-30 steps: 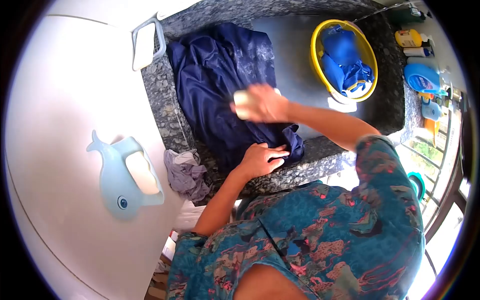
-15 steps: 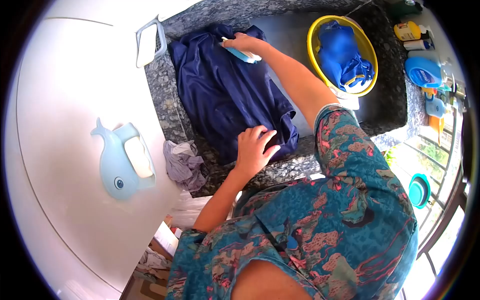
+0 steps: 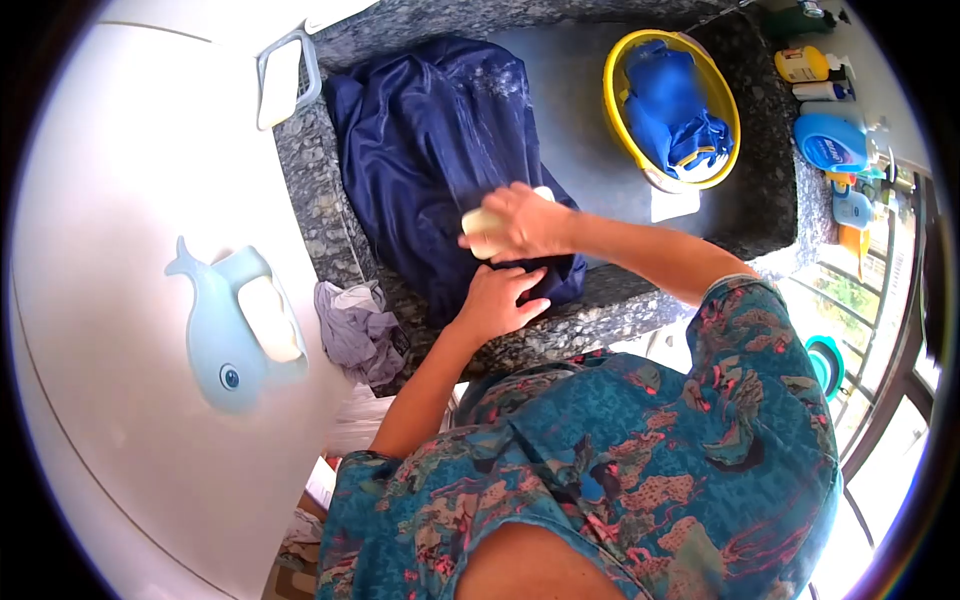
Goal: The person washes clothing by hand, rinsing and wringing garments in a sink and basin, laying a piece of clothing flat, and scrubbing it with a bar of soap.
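A dark blue cloth (image 3: 420,140) lies spread over the left part of the stone sink, with whitish suds near its upper right corner. My right hand (image 3: 525,222) is wrapped round a pale-backed brush (image 3: 482,228) on the lower part of the cloth; its bristles are hidden. Just below it, my left hand (image 3: 498,303) rests on the cloth's near edge, fingers spread and thumb apart.
A yellow basin (image 3: 612,110) holding blue clothes stands at the sink's right. Bottles, one a blue bottle (image 3: 830,143), line the right ledge. A greyish cloth (image 3: 360,338) lies at the left corner, beside a wall-mounted whale-shaped holder (image 3: 222,335) with a white bar.
Since half a second ago, my right hand has come from the far edge of the cloth down towards me with the brush, close to my left hand. The whole view has shifted slightly.
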Demonstrator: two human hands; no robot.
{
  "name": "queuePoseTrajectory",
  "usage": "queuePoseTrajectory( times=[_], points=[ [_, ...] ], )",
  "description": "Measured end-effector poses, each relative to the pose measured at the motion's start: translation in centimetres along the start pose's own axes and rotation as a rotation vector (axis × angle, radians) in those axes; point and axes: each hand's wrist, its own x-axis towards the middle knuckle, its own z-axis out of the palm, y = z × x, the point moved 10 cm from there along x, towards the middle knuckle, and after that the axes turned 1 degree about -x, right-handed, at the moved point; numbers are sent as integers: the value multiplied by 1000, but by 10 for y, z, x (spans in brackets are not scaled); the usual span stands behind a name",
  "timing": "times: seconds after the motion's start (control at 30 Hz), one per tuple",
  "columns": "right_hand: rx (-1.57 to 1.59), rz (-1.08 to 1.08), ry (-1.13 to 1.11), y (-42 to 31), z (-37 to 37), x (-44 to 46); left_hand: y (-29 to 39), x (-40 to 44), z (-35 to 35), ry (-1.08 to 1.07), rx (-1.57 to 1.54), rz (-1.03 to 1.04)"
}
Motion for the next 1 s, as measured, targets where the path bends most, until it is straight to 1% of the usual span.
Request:
queuePoseTrajectory(
  times=[0.03, 0.07, 0.1, 0.13, 0.17, 0.2, 0.23, 0.27, 0.3, 0.33, 0.37, 0.4, 0.43, 0.47, 0.53, 0.57, 0.6, 0.67, 0.73, 0.8, 0.83, 0.87, 0.93, 0.97, 1.0],
  points=[
    [-49, 6, 107, 11, -1, 3, -2, 2, 2, -1, -30, 26],
    [-94, 9, 214, 29, -3, 10, -3, 3, 3, -29, -4, -12],
    [-133, 154, 174, 73, 5, 30, -6, 4, 6, -52, -14, -24],
    [-141, 360, 182, 128, 12, 48, -9, 5, 7, -74, -17, -32],
    [-358, 390, 229, 173, 18, 64, -5, 7, 2, -48, -20, -16],
    [-403, 448, 288, 206, 16, 79, -6, 8, 4, -71, -11, -26],
    [-394, 580, 230, 230, 17, 89, -8, 10, 3, -66, 5, -38],
    [-361, 627, 251, 237, 13, 93, -7, 9, 5, -62, 11, -48],
    [-251, 711, 232, 238, 17, 84, -6, 8, 8, -60, 18, -44],
    [-145, 792, 216, 223, 10, 75, -7, 7, 9, -55, 28, -35],
    [-89, 653, 134, 187, 13, 68, -5, 6, 8, -51, 29, -32],
    [-128, 372, 72, 128, 16, 61, -4, 4, 9, -66, 18, -31],
    [-36, 236, 97, 74, 10, 43, -4, 4, 9, -78, 10, -30],
    [111, 55, 143, 30, 3, 24, -5, 6, 10, -90, 4, -29],
    [198, 222, 16, 58, 14, 28, -6, 4, 12, 16, -18, 63],
    [234, 308, -45, 71, 19, 28, -4, 5, 10, 16, -24, 39],
    [31, 261, 141, 104, 6, 46, -3, 6, 6, 16, -23, 15],
    [-90, 666, 352, 229, 26, 68, -3, 7, 6, 20, -48, 4],
    [-402, 775, 341, 269, 7, 98, -1, 7, 4, 27, -40, -3],
    [-266, 862, 259, 301, 22, 110, -5, 6, 8, -9, -44, -29],
    [-200, 901, 213, 307, 30, 110, -8, 7, 10, -62, -76, -60],
    [124, 945, 237, 303, 27, 106, -8, 6, 9, -62, -88, -51],
    [780, 987, 261, 289, 11, 100, -1, 2, -3, 21, -88, -5],
    [1151, 996, 208, 265, 11, 99, -6, -2, -8, 137, -178, 18],
    [1194, 984, 110, 251, 17, 103, 2, -6, -27, 227, -95, -9]
  ],
)
